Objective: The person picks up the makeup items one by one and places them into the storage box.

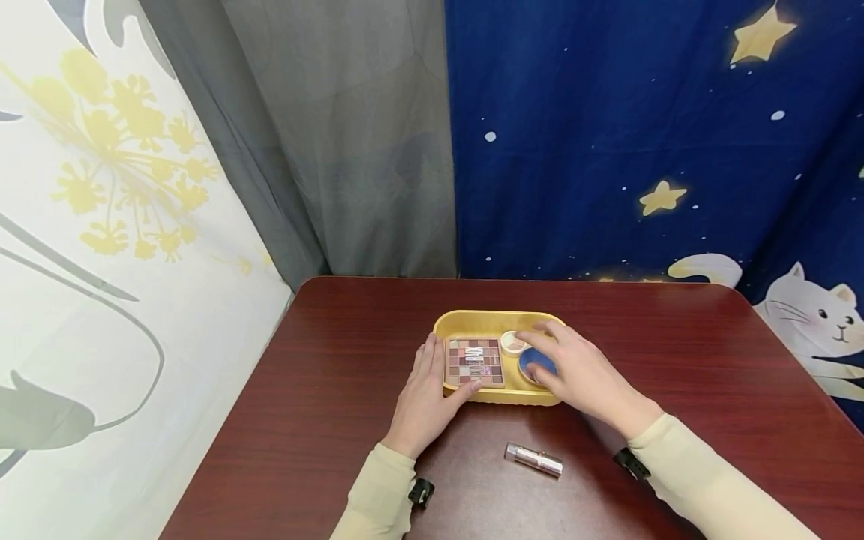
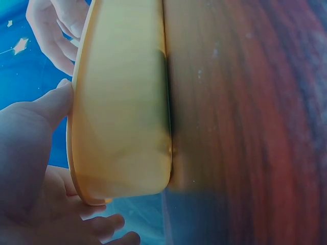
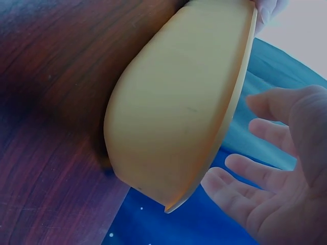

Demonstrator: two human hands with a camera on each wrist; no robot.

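Note:
A yellow tray (image 1: 472, 318) sits on the table. In its left part lies a flat eyeshadow palette (image 1: 474, 362) with a grid of coloured squares. Beside the palette are a small white-rimmed round container (image 1: 511, 343) and a blue round item (image 1: 533, 363), partly covered by fingers. My left hand (image 1: 424, 399) holds the tray's left end, its thumb at the front rim and the fingers along the side. Above the tray's right part hovers my right hand (image 1: 582, 375), fingers apart and loosely bent; in the right wrist view they look free of any object.
A silvery metallic tube (image 1: 533, 460), like a lipstick, lies on the reddish-brown table (image 1: 351, 420) in front of the tray. Behind the table hang a grey curtain (image 1: 364, 150) and a blue star-patterned curtain (image 1: 574, 150). A white patterned cloth (image 1: 169, 300) stands at the left.

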